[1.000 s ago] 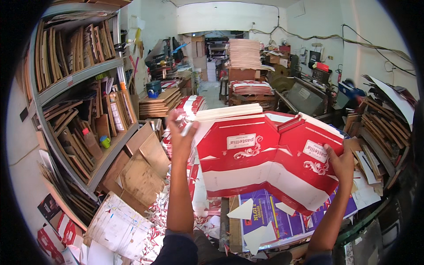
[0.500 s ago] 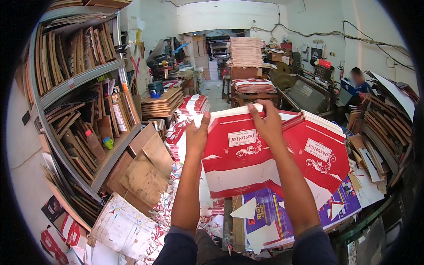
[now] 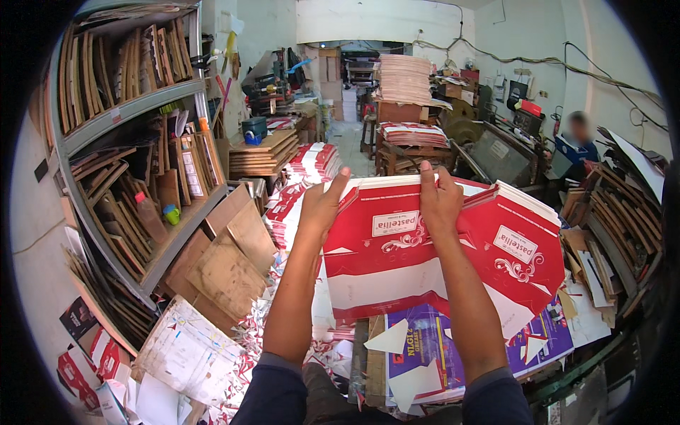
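Note:
A stack of flat red-and-white printed cardboard box blanks [image 3: 382, 258] is tilted up in front of me, its pale layered edges showing along the top. My left hand [image 3: 322, 207] is closed on its upper left corner, thumb up and fingers hidden behind. Along the top edge, my right hand [image 3: 440, 202] grips the same stack, its thumb pointing upward. Against its right side leans a second stack of matching blanks [image 3: 520, 251]. Below both lies a purple printed sheet [image 3: 421, 343] with white triangular offcuts [image 3: 416, 382] on it.
Paper scraps [image 3: 244, 368] litter the left side, beside leaning boards [image 3: 230, 262] and a metal shelf [image 3: 177, 244] packed with wooden-edged panels. More red-and-white stacks [image 3: 312, 163] stand ahead. A machine [image 3: 496, 152] is at the right, with a person [image 3: 577, 142] seated beyond it.
My right hand has shifted its grip, its thumb now upright at the top edge. My left thumb has risen along the corner. The view has turned slightly left.

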